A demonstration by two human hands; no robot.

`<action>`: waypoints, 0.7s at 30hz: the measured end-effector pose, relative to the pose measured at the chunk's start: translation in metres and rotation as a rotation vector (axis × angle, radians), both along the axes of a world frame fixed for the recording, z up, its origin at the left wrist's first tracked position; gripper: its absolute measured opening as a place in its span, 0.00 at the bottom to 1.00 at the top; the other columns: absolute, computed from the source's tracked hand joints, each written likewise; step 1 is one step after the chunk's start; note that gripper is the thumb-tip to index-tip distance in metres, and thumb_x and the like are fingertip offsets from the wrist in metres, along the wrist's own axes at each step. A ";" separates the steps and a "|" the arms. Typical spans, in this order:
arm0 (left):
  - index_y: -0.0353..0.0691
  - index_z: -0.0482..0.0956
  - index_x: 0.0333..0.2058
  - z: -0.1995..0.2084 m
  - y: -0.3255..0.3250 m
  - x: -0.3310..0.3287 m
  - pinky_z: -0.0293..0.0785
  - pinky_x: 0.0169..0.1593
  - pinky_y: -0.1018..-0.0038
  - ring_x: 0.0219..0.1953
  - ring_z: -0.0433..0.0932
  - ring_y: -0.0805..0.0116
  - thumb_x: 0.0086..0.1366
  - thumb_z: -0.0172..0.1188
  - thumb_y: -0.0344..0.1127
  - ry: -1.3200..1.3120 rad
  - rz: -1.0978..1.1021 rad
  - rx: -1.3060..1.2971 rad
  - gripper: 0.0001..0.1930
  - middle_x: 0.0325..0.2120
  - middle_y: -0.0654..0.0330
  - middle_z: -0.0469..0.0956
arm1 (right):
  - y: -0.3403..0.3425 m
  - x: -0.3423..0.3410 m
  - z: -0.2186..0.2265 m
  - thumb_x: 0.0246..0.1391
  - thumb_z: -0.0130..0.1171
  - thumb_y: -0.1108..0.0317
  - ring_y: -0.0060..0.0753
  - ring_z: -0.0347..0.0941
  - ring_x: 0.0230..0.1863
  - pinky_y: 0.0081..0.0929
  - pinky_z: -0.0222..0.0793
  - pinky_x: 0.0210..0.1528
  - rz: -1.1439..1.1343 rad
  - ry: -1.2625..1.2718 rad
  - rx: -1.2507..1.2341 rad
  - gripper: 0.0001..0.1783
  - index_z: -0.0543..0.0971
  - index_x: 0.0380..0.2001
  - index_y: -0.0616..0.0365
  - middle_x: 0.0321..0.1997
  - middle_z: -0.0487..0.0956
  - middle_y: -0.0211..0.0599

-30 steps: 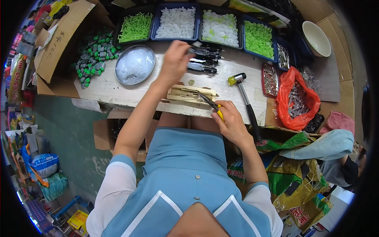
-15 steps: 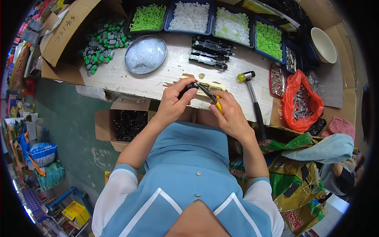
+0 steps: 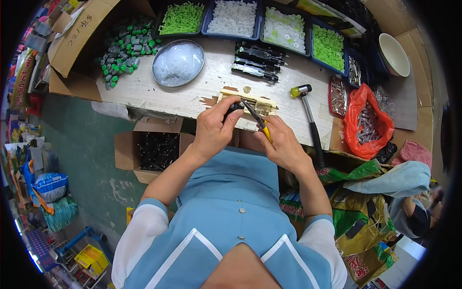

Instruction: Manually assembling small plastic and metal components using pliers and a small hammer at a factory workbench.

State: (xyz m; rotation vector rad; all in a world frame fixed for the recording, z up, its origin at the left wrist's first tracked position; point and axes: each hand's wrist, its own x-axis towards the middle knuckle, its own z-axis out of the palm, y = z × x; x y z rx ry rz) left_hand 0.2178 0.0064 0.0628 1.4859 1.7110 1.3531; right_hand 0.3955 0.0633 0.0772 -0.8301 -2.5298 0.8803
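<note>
Over the near edge of the bench, my left hand (image 3: 212, 129) is closed around a small black part (image 3: 233, 109), mostly hidden by the fingers. My right hand (image 3: 283, 143) grips long-nosed pliers with yellow handles (image 3: 265, 130). Their dark jaws reach left, with the tips close beside the black part; I cannot tell whether they touch it. Just behind both hands, a pale wooden fixture (image 3: 263, 102) lies on the bench. To its right rests a hammer (image 3: 310, 115) with a yellow-and-black head and a black grip.
Along the back stand trays of green pieces (image 3: 181, 19) and white pieces (image 3: 233, 19). Black assemblies (image 3: 260, 62), a metal dish (image 3: 178, 65) and grey-green motors (image 3: 126, 53) lie nearer. A red bag (image 3: 353, 127) sits right; below left, a carton holds black parts (image 3: 159, 151).
The pliers' tips have drawn slightly back from the black part, and my right hand has shifted a little right and down. My left hand still holds the part.
</note>
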 end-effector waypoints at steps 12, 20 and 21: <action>0.33 0.69 0.38 -0.029 -0.021 -0.050 0.64 0.14 0.74 0.13 0.68 0.67 0.58 0.55 0.36 -1.515 -0.625 -0.581 0.13 0.17 0.54 0.70 | -0.009 -0.006 -0.002 0.45 0.56 0.73 0.48 0.68 0.33 0.37 0.67 0.35 0.186 -0.115 -0.005 0.07 0.71 0.22 0.67 0.30 0.70 0.46; 0.36 0.72 0.43 -0.038 -0.093 -0.103 0.71 0.37 0.67 0.31 0.75 0.55 0.53 0.59 0.35 0.759 -0.015 -0.587 0.18 0.27 0.52 0.76 | -0.002 -0.001 -0.018 0.49 0.55 0.70 0.46 0.65 0.44 0.34 0.63 0.48 0.098 0.041 -0.016 0.10 0.72 0.26 0.69 0.44 0.70 0.48; 0.36 0.74 0.41 -0.038 -0.087 -0.107 0.70 0.38 0.67 0.33 0.74 0.56 0.52 0.60 0.35 0.510 -0.008 -0.586 0.17 0.29 0.53 0.76 | 0.001 0.004 -0.019 0.49 0.55 0.70 0.46 0.65 0.44 0.34 0.63 0.48 0.090 0.042 -0.014 0.10 0.72 0.26 0.69 0.44 0.70 0.48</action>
